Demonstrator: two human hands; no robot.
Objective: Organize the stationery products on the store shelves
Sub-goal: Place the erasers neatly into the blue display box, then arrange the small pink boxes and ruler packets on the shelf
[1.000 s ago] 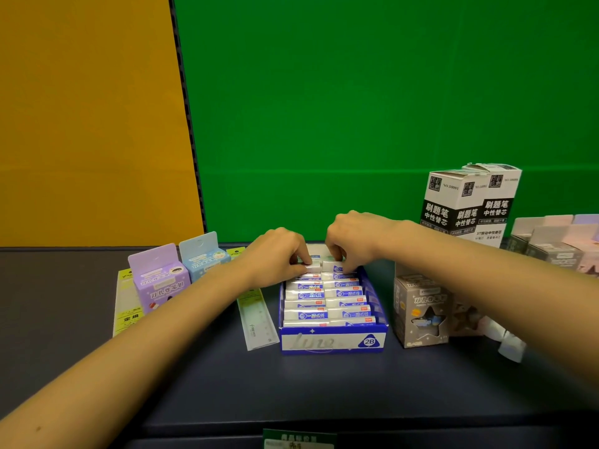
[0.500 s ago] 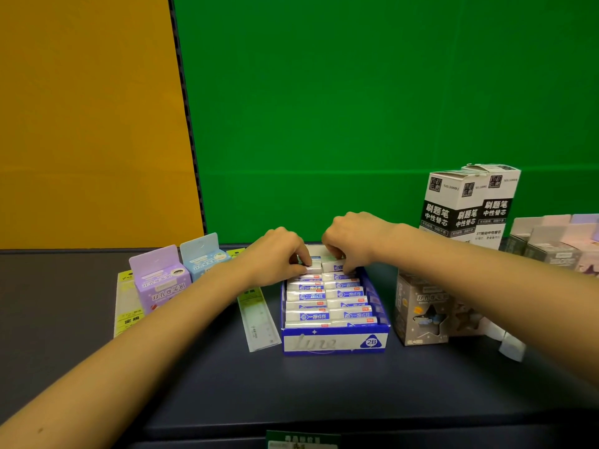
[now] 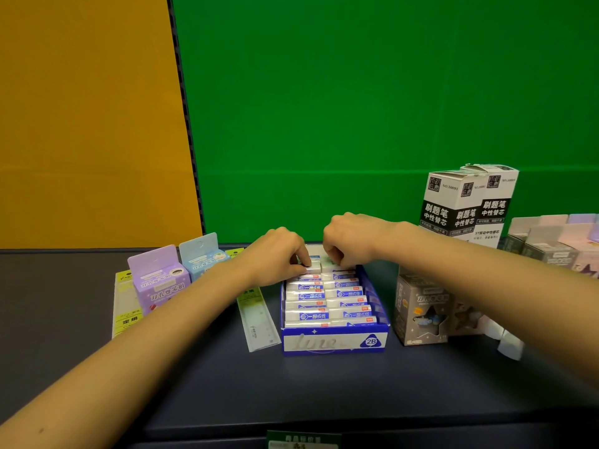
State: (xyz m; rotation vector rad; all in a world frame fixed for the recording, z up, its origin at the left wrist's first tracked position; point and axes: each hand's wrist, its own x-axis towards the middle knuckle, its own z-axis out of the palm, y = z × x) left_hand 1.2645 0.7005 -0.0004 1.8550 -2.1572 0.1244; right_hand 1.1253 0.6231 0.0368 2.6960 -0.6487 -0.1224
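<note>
Clearly the erasers [image 3: 327, 298] are nearly sorted: they lie in two neat rows in the blue display box [image 3: 334, 343] at the middle of the shelf [image 3: 324, 390], and only the back end is being seen to. Both hands work there, the left hand [image 3: 275, 254] pinching a white eraser [image 3: 312, 265], the right hand [image 3: 348, 238] curled onto the one beside it. Around the box, a ruler [image 3: 259, 315] lies askew and the sharpener boxes [image 3: 158, 280] look unaligned, so I judge plenty remains.

The dark shelf [image 3: 324, 393] carries a blue eraser box [image 3: 334, 343] mid-depth, a ruler [image 3: 259, 322] just left, purple [image 3: 158, 280] and blue [image 3: 204, 259] boxes further left, grey boxes [image 3: 419, 314] and tall refill boxes [image 3: 466, 205] toward its right end.
</note>
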